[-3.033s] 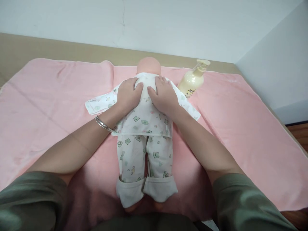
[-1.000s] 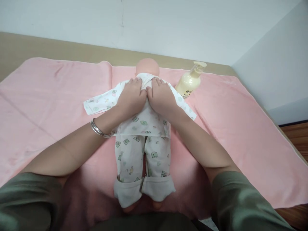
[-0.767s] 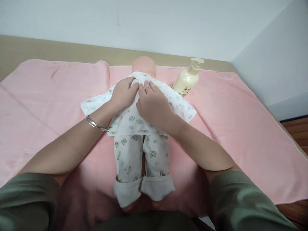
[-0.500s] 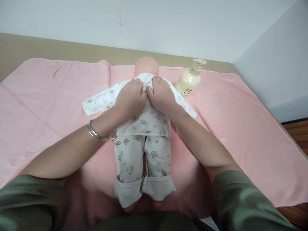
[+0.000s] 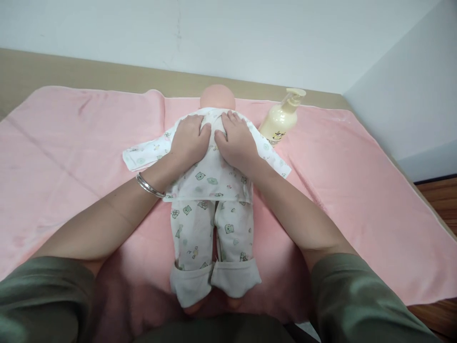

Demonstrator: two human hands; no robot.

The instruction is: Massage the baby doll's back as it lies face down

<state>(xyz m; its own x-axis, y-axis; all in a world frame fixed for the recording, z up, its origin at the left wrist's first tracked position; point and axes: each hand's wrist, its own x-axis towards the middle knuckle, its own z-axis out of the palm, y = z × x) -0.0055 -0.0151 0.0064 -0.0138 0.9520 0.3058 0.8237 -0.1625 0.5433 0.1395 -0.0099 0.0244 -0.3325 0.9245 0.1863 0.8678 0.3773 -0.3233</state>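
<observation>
A baby doll (image 5: 217,96) lies face down on a pink towel (image 5: 357,190), head away from me. It wears a white printed top (image 5: 210,178) and matching trousers (image 5: 210,233) with cuffs rolled up. My left hand (image 5: 188,140) rests flat on the left of its upper back, fingers apart; a silver bangle (image 5: 150,186) is on that wrist. My right hand (image 5: 236,140) lies flat on the right of the upper back. The thumbs are a little apart over the spine. Neither hand holds anything.
A cream pump bottle (image 5: 282,119) lies on the towel just right of the doll's shoulder. The towel covers a tan surface (image 5: 71,76) against a white wall. A wooden floor (image 5: 439,200) shows at the right edge.
Both hands slid together at the middle of the doll's upper back, bunching the top, and have now spread apart again, flat on either side of the spine.
</observation>
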